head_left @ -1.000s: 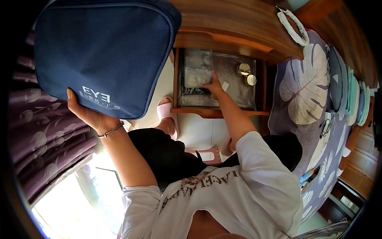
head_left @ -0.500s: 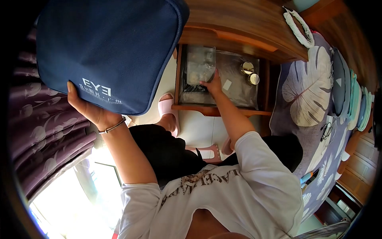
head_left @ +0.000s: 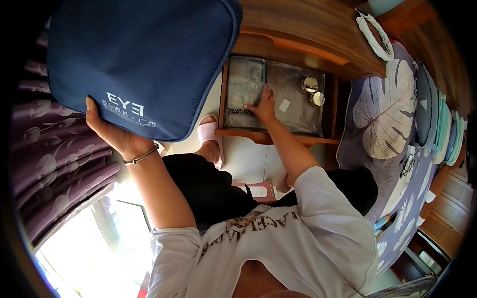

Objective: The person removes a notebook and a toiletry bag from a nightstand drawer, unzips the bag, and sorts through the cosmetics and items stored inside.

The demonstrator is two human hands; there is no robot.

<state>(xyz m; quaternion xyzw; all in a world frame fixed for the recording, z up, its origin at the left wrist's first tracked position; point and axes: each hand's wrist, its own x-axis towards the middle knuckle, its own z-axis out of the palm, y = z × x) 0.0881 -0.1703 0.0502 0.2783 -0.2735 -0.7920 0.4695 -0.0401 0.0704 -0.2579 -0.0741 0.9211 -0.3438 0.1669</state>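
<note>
My left hand (head_left: 117, 134) grips the lower edge of a navy blue bag (head_left: 139, 59) with "EYE" printed in white, held up at the upper left. My right hand (head_left: 263, 105) is inside the open wooden drawer (head_left: 278, 136), its thumb and fingers spread at the near right corner of a clear plastic box (head_left: 246, 82). The box lies flat at the drawer's left side. Right of this hand are a small white label (head_left: 284, 105) and two round gold-lidded containers (head_left: 310, 84) on the plastic-covered drawer bottom.
Above the drawer is a wooden desk top (head_left: 298, 22). At the right, a bed with a leaf-patterned cover (head_left: 382, 109) bears folded clothes (head_left: 437, 114) and a black cable (head_left: 407, 164). Purple curtains (head_left: 54, 164) hang at the left. A pink stool (head_left: 258, 191) stands below the drawer.
The clear box has gone down flat into the drawer's left side. My right hand's fingers have spread beside it. The navy bag has shifted slightly right and up in view.
</note>
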